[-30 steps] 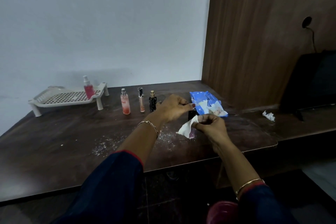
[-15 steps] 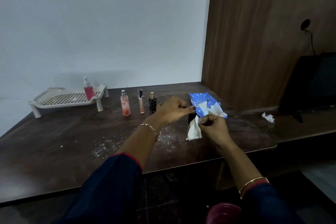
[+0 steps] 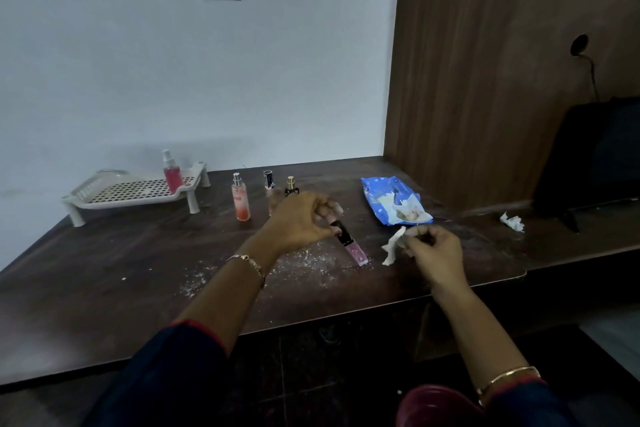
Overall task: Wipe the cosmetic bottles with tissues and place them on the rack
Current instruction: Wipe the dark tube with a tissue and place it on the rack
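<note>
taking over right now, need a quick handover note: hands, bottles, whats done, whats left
Left hand grips the pink gloss tube by its black cap, tilted above the table.
Right hand pinches a tissue, apart from the tube.
Done: red spray bottle stands on the rack.
Left: finish and rack the gloss tube, then wipe and rack the peach bottle, slim tube and black bottle standing in a row on the table.

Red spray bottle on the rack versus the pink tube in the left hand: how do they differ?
The red spray bottle stands upright on the rack; the pink tube is tilted, its cap end held by the left hand. The bottle's top is pale, the tube's cap black. Both hold pinkish contents.
</note>
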The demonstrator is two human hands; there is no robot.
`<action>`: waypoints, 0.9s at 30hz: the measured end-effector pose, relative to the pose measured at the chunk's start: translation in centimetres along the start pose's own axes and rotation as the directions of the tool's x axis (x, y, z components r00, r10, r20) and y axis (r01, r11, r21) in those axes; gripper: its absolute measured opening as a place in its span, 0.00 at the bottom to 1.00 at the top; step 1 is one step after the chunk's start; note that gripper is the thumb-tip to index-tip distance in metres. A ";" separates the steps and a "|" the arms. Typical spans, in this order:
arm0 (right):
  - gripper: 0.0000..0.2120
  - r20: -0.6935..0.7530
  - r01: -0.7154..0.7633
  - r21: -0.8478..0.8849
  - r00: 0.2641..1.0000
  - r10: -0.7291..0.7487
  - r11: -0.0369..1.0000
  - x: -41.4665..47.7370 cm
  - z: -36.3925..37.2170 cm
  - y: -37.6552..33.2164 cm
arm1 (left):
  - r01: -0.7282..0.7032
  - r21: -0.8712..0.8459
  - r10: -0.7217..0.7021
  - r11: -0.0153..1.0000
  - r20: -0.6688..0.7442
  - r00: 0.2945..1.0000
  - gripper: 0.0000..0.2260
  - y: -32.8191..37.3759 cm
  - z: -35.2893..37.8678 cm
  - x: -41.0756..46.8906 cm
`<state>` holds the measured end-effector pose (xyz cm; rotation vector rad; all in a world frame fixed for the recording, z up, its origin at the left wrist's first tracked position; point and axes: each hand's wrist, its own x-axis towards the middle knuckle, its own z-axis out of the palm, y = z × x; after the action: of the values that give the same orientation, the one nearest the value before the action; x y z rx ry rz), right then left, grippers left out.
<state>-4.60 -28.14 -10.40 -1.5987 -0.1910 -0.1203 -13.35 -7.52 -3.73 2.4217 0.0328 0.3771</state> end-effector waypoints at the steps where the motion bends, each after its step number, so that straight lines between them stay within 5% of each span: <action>1: 0.02 -0.031 0.000 0.053 1.000 0.002 0.999 -0.3 0.0 -0.4 | 0.016 0.049 -0.016 0.999 -0.019 1.000 0.12 -0.7 0.0 -0.7; 7: 0.11 -0.094 0.026 0.131 0.995 -0.014 0.991 -1.6 0.6 -0.2 | 0.195 0.319 -0.130 0.927 -0.214 0.968 0.10 -1.6 2.0 -5.8; 14: 0.06 0.068 0.198 -0.154 0.980 -0.190 0.968 -3.6 3.0 0.7 | 0.310 0.203 -0.224 0.929 -0.357 0.907 0.07 -2.8 4.7 -8.5; 19: 0.04 0.276 0.581 -0.404 0.814 -0.511 0.707 -5.6 5.7 0.6 | 0.268 0.105 -0.218 0.958 -0.345 0.913 0.04 -4.8 5.7 -8.6; 23: 0.10 0.500 0.734 -0.445 0.679 -0.537 0.513 -7.6 7.8 1.9 | 0.279 0.180 -0.195 0.943 -0.379 0.905 0.08 -5.1 6.2 -8.7; 27: 0.09 0.547 0.775 -0.553 0.614 -0.569 0.305 -7.3 7.3 2.3 | 0.254 0.119 -0.195 0.960 -0.369 0.909 0.05 -5.5 6.2 -8.7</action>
<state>-11.56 -21.24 -14.38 -2.2828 -1.1965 -0.7731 -19.58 -8.24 -14.01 2.4437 0.5192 0.7232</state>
